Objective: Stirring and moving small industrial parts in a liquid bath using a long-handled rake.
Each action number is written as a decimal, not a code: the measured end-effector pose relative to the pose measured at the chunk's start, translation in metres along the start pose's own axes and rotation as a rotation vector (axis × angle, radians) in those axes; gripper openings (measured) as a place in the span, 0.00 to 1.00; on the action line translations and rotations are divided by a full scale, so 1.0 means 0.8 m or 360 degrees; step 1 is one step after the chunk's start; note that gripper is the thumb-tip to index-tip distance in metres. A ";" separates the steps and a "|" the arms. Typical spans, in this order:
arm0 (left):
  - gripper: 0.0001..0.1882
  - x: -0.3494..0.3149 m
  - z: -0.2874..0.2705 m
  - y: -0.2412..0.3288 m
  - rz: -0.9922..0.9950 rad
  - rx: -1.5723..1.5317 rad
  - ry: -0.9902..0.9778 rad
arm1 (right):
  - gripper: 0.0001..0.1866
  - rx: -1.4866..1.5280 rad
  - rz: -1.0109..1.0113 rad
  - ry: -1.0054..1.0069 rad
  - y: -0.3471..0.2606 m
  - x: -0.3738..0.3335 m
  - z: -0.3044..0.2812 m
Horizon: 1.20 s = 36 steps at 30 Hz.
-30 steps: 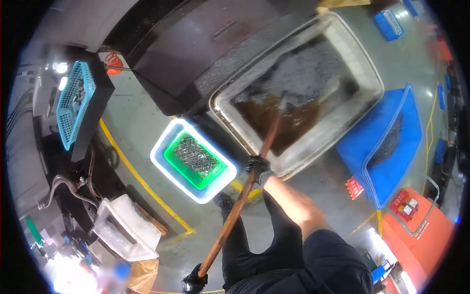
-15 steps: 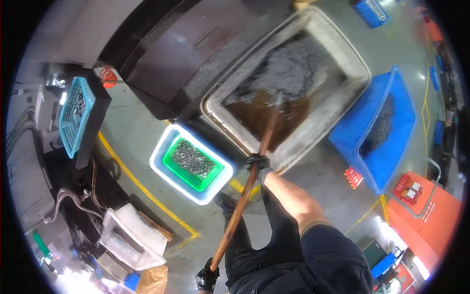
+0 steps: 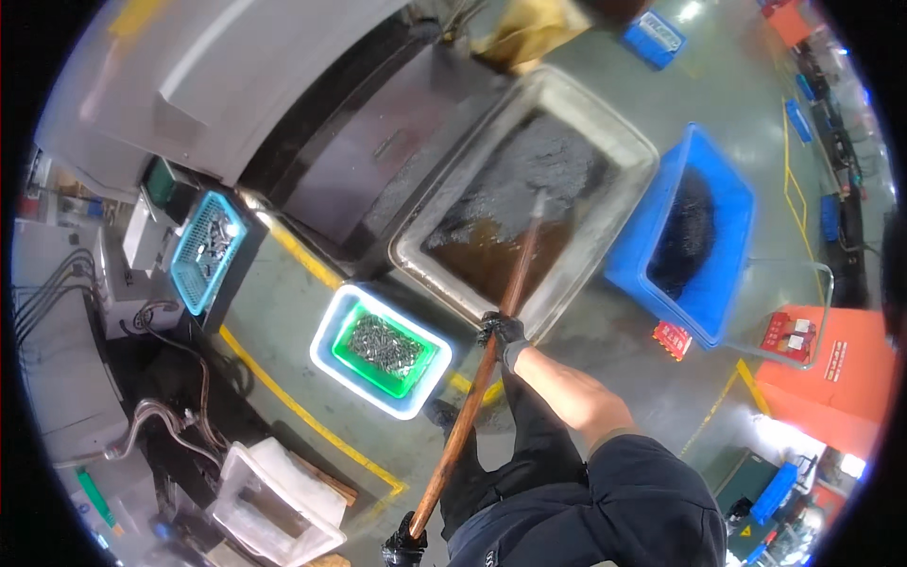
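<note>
A long wooden-handled tool (image 3: pixel 460 430) slants up from the lower left to a large grey metal trough (image 3: pixel 609 231). My right hand (image 3: pixel 501 333), in a black glove, is closed around the handle beside the trough's near rim. Lower down, my left hand (image 3: pixel 403 545), also black-gloved, grips the handle's end. A pale metal socket shows at the tool's far end; its head is buried in a heap of dark, glistening shavings (image 3: pixel 543 156), so its shape stays hidden. Brown liquid (image 3: pixel 491 253) lies at the trough's near side.
Left of the trough stands a white tub (image 3: pixel 326 354) with a green basket (image 3: pixel 345 352) of small metal parts. A blue cart (image 3: pixel 727 246) holding dark shavings is on the right. A machine (image 3: pixel 368 161) borders the trough's left side; a turquoise basket (image 3: pixel 189 288) sits farther left.
The view has tilted and turned, shifting the trough and blue cart leftward in the picture. Both hands keep their hold on the handle; the tool's end remains in the shavings.
</note>
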<state>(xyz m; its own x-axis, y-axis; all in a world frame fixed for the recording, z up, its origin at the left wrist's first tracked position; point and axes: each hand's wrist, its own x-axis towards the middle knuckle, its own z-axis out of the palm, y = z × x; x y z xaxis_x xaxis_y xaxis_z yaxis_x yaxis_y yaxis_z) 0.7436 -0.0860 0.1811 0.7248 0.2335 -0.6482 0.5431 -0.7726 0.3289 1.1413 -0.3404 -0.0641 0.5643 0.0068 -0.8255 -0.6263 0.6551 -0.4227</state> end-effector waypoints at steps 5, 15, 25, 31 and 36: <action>0.25 -0.024 -0.004 -0.063 -0.0022 -0.0162 -0.0111 | 0.04 0.0095 -0.0033 0.0013 -0.050 -0.075 0.025; 0.25 0.003 -0.126 0.017 0.1136 0.0892 0.0688 | 0.08 0.0457 -0.0385 -0.0015 -0.122 -0.161 -0.027; 0.38 0.079 -0.162 0.041 0.0751 0.0912 0.0460 | 0.13 0.0917 -0.0182 -0.0461 -0.147 -0.141 -0.122; 0.33 0.091 -0.163 0.034 0.0886 0.1030 0.0549 | 0.18 0.0965 -0.0165 -0.0417 -0.150 -0.140 -0.110; 0.24 0.076 -0.152 0.028 0.0681 0.0198 0.0301 | 0.14 0.0743 -0.0302 -0.0196 -0.140 -0.153 -0.078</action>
<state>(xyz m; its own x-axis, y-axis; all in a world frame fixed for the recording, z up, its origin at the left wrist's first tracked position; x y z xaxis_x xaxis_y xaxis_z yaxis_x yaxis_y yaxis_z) 0.8511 -0.0174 0.2328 0.9428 -0.0262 -0.3323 0.1329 -0.8848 0.4466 1.1086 -0.4617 0.0609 0.7214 -0.0746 -0.6884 -0.2158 0.9204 -0.3259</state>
